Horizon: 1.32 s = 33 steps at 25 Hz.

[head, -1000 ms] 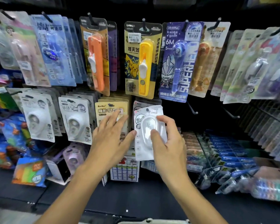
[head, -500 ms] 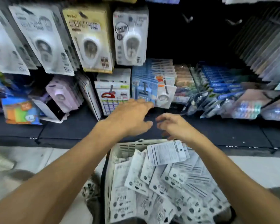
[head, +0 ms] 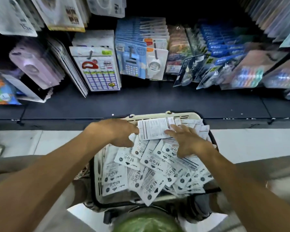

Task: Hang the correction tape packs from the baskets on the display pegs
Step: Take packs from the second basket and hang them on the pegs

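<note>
Both hands are down in a cream basket (head: 159, 115) heaped with white correction tape packs (head: 151, 171), which stands on the floor just near of a dark shelf (head: 141, 104). The left hand (head: 117, 131) reaches in from the left, fingers loosely bent, its fingertips touching the left edge of the top pack (head: 153, 129), a pack lying back-side up at the far end of the heap; whether it pinches that pack cannot be told. The right hand (head: 186, 141) lies spread with straight fingers, its fingertips pressing on the right part of the same pack and its palm over the packs beneath. On the far side of the shelf, carded stationery hangs in rows on display pegs, among it a calendar-printed card (head: 99, 69), a blue calculator card (head: 131, 62) and lilac packs (head: 35, 66) at the left.
</note>
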### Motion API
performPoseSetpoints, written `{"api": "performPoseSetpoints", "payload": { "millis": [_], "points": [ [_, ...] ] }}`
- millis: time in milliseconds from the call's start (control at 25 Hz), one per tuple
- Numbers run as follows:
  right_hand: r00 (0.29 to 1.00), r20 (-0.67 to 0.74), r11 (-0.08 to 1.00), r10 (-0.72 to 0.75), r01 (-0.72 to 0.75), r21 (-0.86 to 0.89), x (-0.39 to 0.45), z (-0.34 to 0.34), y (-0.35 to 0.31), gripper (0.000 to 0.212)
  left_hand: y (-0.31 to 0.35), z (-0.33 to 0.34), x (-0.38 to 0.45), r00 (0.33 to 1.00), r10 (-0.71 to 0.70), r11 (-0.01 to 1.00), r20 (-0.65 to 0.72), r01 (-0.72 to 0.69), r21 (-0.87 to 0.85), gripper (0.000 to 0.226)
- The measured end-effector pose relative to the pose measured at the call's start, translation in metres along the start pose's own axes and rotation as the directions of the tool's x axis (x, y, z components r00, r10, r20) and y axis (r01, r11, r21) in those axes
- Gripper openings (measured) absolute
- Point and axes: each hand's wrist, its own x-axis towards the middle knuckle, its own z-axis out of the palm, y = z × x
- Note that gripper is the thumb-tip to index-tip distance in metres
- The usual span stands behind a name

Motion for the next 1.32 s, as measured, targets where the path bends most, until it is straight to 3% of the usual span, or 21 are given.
{"api": "performPoseSetpoints", "payload": {
  "millis": [120,240,360,440,600,760,920,1120,1320],
  "points": [
    [0.998,0.006,0.996,0.056,-0.056,-0.07,0.001,0.0,0.002,0.121,0.001,0.005,0.003,0.997,-0.008,1.0,0.074,0.009,-0.011,0.053],
    [0.989,0.114,0.994,0.096,-0.088,-0.07,-0.002,-0.009,0.014,0.129,0.0,0.007,0.005,0.997,-0.019,1.0,0.077,0.019,-0.002,0.053],
    [0.992,0.116,0.997,0.049,-0.041,-0.069,-0.013,-0.025,0.036,0.12,-0.001,0.008,0.008,0.998,-0.008,1.0,0.07,0.008,0.009,0.053],
    [0.994,0.106,0.985,0.023,-0.005,-0.17,-0.019,-0.037,0.057,0.116,-0.001,0.008,0.011,0.998,0.001,1.0,0.069,-0.001,0.004,0.053],
    [0.994,-0.068,0.864,-0.086,0.041,-0.501,-0.023,-0.028,0.084,0.106,-0.001,0.016,0.016,0.997,0.011,1.0,0.081,-0.012,0.012,0.051],
    [0.955,-0.191,0.83,-0.225,0.085,-0.551,-0.007,0.002,0.074,0.084,-0.004,0.018,0.013,0.996,-0.01,1.0,0.09,0.009,0.019,0.05],
    [0.861,-0.41,0.89,-0.301,0.1,-0.445,0.01,0.01,0.068,0.071,-0.002,0.017,0.015,0.996,0.001,1.0,0.092,-0.002,0.005,0.051],
    [0.897,-0.398,0.967,-0.195,0.108,-0.229,0.021,0.006,0.066,0.07,0.0,0.013,0.016,0.993,-0.014,1.0,0.114,0.014,-0.005,0.051],
    [0.884,-0.436,0.975,-0.17,0.088,-0.202,0.023,0.002,0.068,0.051,0.004,0.007,0.018,0.995,-0.006,1.0,0.096,0.007,-0.011,0.052]
  ]
}}
